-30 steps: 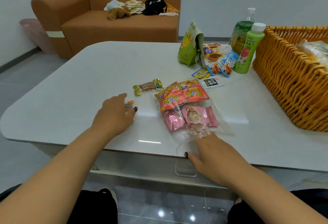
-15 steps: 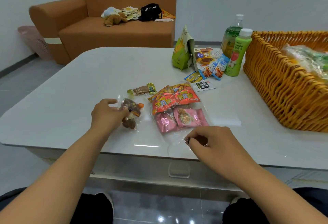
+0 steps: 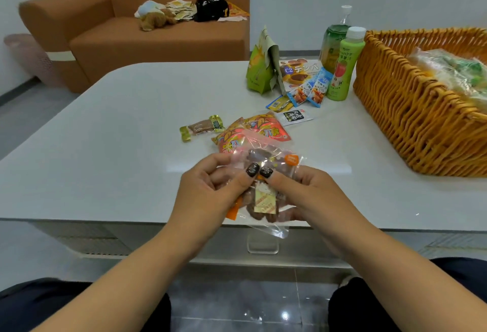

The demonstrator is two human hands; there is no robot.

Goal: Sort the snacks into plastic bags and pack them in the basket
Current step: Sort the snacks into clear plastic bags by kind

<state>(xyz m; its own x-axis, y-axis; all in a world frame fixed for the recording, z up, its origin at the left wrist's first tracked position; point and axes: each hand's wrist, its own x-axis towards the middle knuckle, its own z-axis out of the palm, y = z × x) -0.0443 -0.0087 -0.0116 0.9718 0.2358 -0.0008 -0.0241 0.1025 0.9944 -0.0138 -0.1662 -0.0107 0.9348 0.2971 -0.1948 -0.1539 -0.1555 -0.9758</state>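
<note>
Above table edge, both hands (image 3: 210,194) pinching clear bag (image 3: 266,200), contents blurred

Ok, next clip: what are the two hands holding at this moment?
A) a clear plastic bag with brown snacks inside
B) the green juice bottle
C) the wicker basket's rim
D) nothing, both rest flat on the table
A: the left hand and right hand both pinch the clear plastic bag of brown snacks above the table edge.
</note>
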